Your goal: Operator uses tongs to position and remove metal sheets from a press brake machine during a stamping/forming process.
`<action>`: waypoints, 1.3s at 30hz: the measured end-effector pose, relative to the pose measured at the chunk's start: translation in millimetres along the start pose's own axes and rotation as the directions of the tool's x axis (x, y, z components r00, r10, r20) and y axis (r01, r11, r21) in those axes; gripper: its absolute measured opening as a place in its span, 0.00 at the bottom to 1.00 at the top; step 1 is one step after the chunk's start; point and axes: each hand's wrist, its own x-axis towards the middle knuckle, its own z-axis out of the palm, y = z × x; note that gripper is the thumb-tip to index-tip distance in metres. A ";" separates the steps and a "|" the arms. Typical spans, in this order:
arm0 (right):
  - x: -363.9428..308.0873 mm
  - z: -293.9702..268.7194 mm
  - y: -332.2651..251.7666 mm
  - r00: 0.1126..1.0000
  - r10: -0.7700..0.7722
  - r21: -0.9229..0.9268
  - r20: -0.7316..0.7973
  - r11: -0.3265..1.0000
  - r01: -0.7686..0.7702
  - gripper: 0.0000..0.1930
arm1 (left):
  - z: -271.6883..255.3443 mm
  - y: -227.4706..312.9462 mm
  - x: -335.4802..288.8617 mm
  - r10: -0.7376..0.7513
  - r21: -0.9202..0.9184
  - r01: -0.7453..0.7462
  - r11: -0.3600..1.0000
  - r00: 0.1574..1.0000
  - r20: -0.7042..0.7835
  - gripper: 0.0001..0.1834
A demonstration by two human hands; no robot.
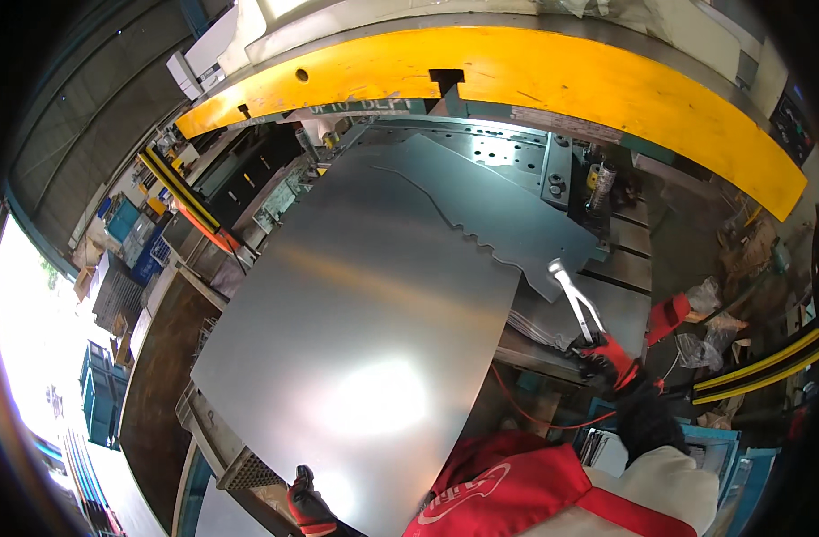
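Observation:
A large grey metal sheet (pixel 338 304) stretches from near my body up to the press bed, with a bright glare on its near part. My left hand (pixel 309 508), in a red and black glove, grips its near left edge; the fingers are partly hidden. A second, dark sheet piece (pixel 494 201) with a wavy cut edge lies at the far end, against the jagged far edge of the large sheet. My right hand (pixel 605 360), gloved alike, is closed round a silver tong-like tool (pixel 575 295), whose round tip is over the dark piece's right corner.
A yellow press beam (pixel 517 67) spans the far side above a perforated die plate (pixel 494 152). A coil spring post (pixel 602 188) stands at right. Stacked thin sheets (pixel 535 329) lie beside the large sheet. Yellow-black guards (pixel 181 192) flank the machine. Teal crates (pixel 101 394) stand left.

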 end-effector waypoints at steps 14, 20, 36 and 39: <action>121.0 25.1 11.6 0.804 -0.356 0.626 -0.476 0.505 0.594 0.16 | -63.4 -40.8 8.8 -0.098 -0.071 0.094 0.993 0.994 -0.053 0.15; 132.2 13.0 4.7 0.665 -0.628 0.132 -0.405 0.679 0.722 0.15 | -58.8 -38.7 10.5 0.068 -0.230 -0.049 0.972 0.995 0.077 0.12; -231.6 20.6 104.3 0.303 -0.517 -0.010 -0.801 0.516 0.856 0.12 | -2.3 -0.6 10.9 0.057 -0.048 -0.048 0.998 0.974 0.218 0.13; -277.2 56.5 85.6 0.424 -0.458 0.177 -0.782 0.488 0.854 0.15 | -0.4 0.2 15.8 -0.073 -0.061 0.090 0.994 0.968 0.240 0.14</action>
